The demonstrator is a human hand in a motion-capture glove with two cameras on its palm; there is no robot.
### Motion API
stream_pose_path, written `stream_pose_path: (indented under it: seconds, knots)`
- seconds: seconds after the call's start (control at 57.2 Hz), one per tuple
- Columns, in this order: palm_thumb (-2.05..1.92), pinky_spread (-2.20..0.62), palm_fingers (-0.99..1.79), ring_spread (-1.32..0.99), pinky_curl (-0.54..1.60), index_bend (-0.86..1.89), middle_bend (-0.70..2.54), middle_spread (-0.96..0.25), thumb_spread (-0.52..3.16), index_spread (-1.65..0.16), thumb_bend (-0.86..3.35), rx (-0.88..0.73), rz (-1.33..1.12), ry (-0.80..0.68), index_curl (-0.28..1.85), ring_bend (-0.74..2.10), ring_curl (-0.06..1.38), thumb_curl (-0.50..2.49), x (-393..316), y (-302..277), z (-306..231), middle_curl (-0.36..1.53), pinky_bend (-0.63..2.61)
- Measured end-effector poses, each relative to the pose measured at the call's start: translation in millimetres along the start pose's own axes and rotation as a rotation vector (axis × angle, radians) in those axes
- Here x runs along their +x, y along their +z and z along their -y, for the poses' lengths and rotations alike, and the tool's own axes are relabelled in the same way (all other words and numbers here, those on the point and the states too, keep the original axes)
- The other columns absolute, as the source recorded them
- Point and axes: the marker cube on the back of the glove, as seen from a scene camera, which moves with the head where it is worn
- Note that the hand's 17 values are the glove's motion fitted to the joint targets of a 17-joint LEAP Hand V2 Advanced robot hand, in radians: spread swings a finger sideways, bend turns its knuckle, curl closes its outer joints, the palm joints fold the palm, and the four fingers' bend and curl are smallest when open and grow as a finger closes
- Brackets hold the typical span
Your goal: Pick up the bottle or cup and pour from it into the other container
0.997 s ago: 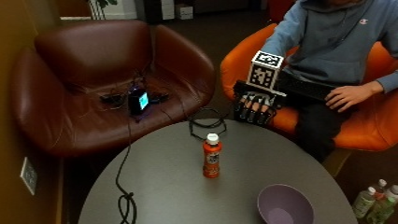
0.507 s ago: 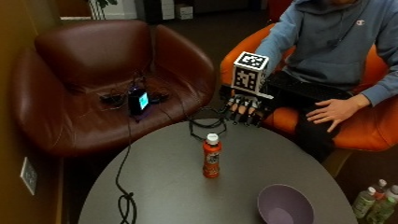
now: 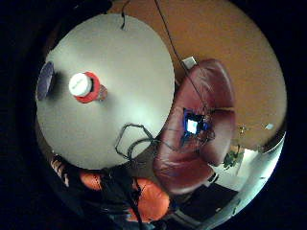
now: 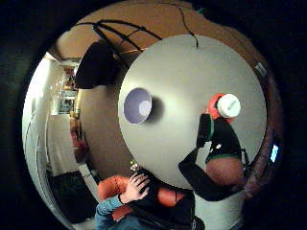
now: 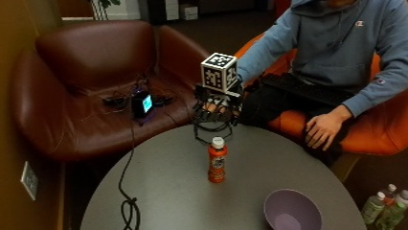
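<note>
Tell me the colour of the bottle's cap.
White: the bottle has a white cap over an orange body, clearest in the outside view.

No legible text — only a small logo on the sweatshirt; unreadable

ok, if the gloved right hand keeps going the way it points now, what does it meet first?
Probably the white cap of the orange bottle. The right hand hovers above it, palm down. Depth is unclear.
</note>
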Motion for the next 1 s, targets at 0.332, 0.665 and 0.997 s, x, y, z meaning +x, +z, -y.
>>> stream_pose_path:
  seconds: [0.332,0.665,0.997]
  knots:
    - [0.64,0.23,0.18,-0.07,0.34,0.17,0.18,-0.11,1.05,-0.40,-0.06,-0.029,0.028,0.016,0.31,0.33,0.29,0.44,74,17,0,0.26,0.34]
    - [0.41,0.25,0.12,-0.07,0.35,0.14,0.19,-0.10,0.94,-0.41,-0.04,-0.050,0.154,-0.010,0.28,0.31,0.29,0.35,128,51,-7,0.28,0.35]
    - [0.42,0.24,0.06,-0.07,0.36,0.12,0.20,-0.10,0.88,-0.42,-0.03,-0.064,0.372,-0.061,0.24,0.32,0.29,0.34,146,90,-17,0.30,0.39]
